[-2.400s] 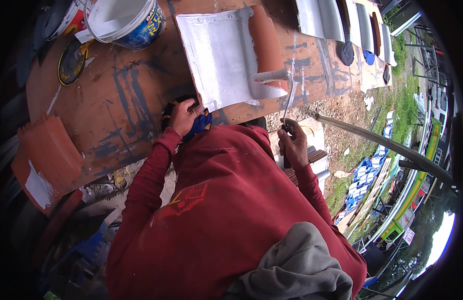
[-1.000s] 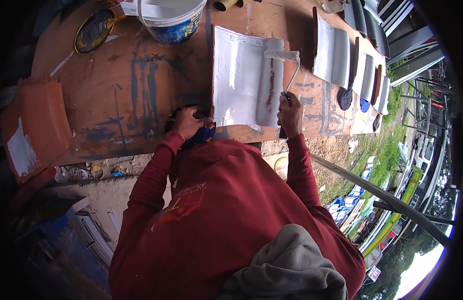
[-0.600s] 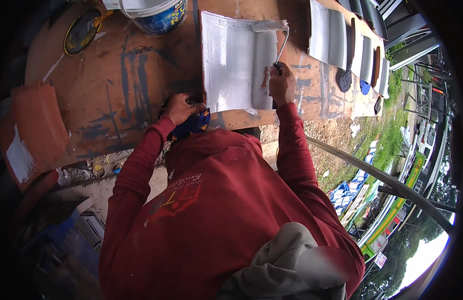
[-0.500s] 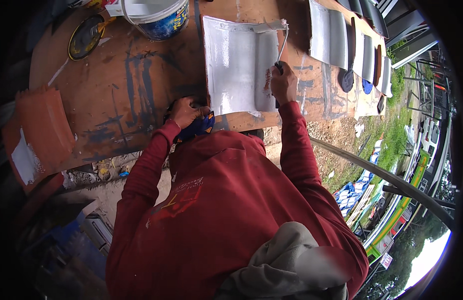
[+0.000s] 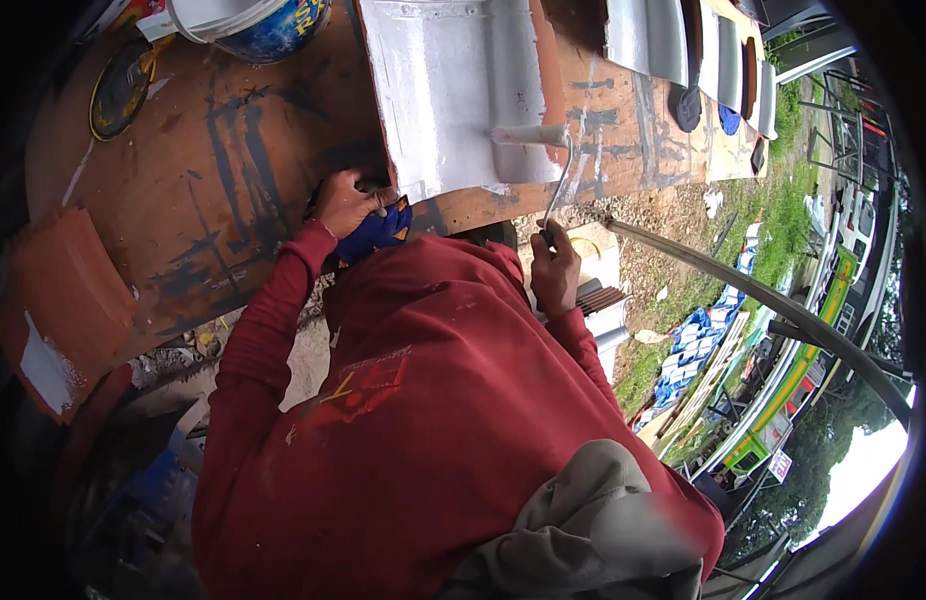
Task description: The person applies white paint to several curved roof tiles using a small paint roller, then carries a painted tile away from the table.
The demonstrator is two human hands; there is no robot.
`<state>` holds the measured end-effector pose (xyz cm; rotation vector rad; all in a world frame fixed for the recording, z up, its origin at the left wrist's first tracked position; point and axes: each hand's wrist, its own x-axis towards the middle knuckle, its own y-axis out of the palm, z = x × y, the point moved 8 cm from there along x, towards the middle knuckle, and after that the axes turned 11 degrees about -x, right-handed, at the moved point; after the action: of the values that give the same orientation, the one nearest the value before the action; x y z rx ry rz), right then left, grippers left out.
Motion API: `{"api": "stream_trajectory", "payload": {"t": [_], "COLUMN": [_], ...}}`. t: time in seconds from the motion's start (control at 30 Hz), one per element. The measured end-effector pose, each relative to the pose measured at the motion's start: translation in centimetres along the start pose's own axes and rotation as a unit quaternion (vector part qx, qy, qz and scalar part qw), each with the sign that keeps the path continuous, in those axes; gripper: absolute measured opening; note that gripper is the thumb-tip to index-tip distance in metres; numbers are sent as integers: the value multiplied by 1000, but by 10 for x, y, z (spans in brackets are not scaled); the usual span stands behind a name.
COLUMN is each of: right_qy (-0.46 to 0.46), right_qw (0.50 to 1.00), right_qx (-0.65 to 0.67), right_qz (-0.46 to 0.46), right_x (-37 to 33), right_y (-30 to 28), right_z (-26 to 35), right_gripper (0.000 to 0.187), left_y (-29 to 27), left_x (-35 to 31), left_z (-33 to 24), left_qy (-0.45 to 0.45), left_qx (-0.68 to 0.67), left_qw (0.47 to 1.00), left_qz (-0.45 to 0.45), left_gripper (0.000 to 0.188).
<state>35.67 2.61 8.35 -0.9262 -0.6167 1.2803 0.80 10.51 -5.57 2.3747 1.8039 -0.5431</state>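
A curved roof tile (image 5: 453, 80) with wet white paint on its face and a bare reddish edge lies on the wooden table in front of me. My right hand (image 5: 555, 272) grips the handle of a paint roller, below the table's front edge. The roller's sleeve (image 5: 531, 134) rests against the tile's lower right part. My left hand (image 5: 349, 204) is at the tile's near left corner, fingers curled together. Beside its fingers is a dark blue item with orange marks (image 5: 378, 232), partly hidden; what the fingers hold cannot be made out.
A white and blue paint bucket (image 5: 273, 30) and a paint-smeared black lid (image 5: 121, 90) are at the far left. A reddish tile with a white patch (image 5: 68, 285) lies near left. More painted tiles (image 5: 648, 38) stand along the right. A pole (image 5: 743, 295) slants across the right.
My right hand has come down toward me, drawing the roller from the tile's far edge to its near right part. My left hand stays by the corner. The whole view has shifted slightly.
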Motion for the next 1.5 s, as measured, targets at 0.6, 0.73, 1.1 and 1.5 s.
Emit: {"api": "stream_trajectory", "payload": {"t": [0.6,0.73,1.1,1.5], "right_qy": [226,224,62,22], "right_qw": [931,898,929,927], "right_qx": [233,318,298,278], "right_qz": [165,205,209,251], "right_x": [-77,-72,105,175], "right_y": [-26,-41,-19,-23], "right_z": [-33,-21,52,59], "right_gripper": [31,36,31,28], "left_y": [13,12,11,8], "left_x": [-11,-8,-12,-23], "left_z": [-38,-23,-15,-7], "left_qy": [1,1,0,-33], "left_qx": [-164,-134,-110,-153], "left_qw": [986,990,994,983], "left_qz": [43,32,-21,-94], "left_gripper": [41,34,39,45]}}
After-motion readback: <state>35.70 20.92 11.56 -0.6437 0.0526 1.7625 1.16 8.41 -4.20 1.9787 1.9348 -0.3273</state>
